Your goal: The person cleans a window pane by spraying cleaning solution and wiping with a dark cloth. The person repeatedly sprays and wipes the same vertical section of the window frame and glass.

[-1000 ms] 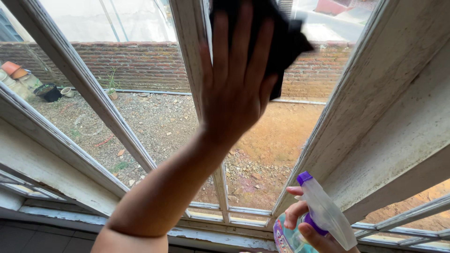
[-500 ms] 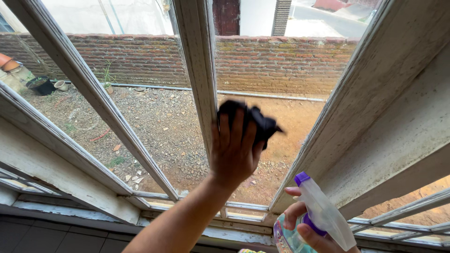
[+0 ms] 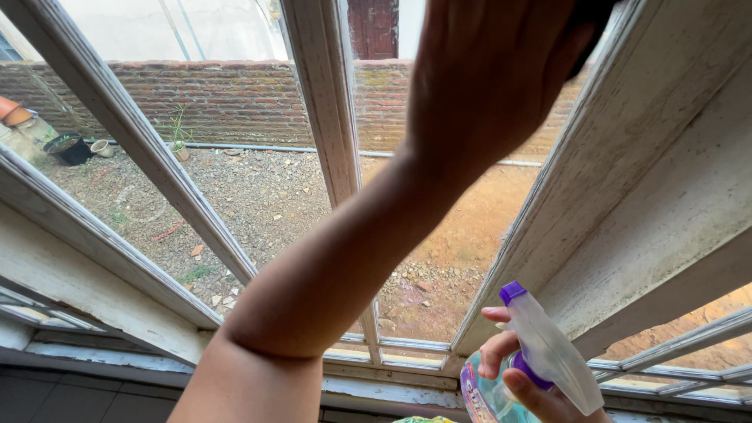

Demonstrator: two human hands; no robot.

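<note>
Fingers (image 3: 509, 368) of the right hand (image 3: 521, 376) curled around a spray bottle (image 3: 540, 364), index finger on the purple trigger, low at the bottom edge by the sill; grip closed on the bottle's neck. Bottle clear, with a translucent white spray head, a purple nozzle cap at the upper tip, and a colourful label, pink-edged, wrapped round the body where the frame cuts it off. Left hand (image 3: 489, 70) raised high against the glass pane (image 3: 439, 258), palm flat toward it, a scrap of dark cloth (image 3: 591, 31) showing past its upper edge near the top right; fingers out of frame, so cannot tell whether spread or bunched over the cloth. Against half a second ago: left hand up from mid-pane to the top of the pane, forearm now crossing the whole view diagonally, cloth mostly hidden where before it sat plainly bunched under the fingers; bottle and right hand in the same low spot. Around the hands, weathered white window frame (image 3: 627, 172), with a central upright bar (image 3: 325, 117) left of the wiped pane and slanted bars to either side. Beyond the glass, gravel yard (image 3: 258, 196), red-brown earth, a brick wall (image 3: 204, 98) across the back, and dark and pale pots (image 3: 74, 147) at far left.
</note>
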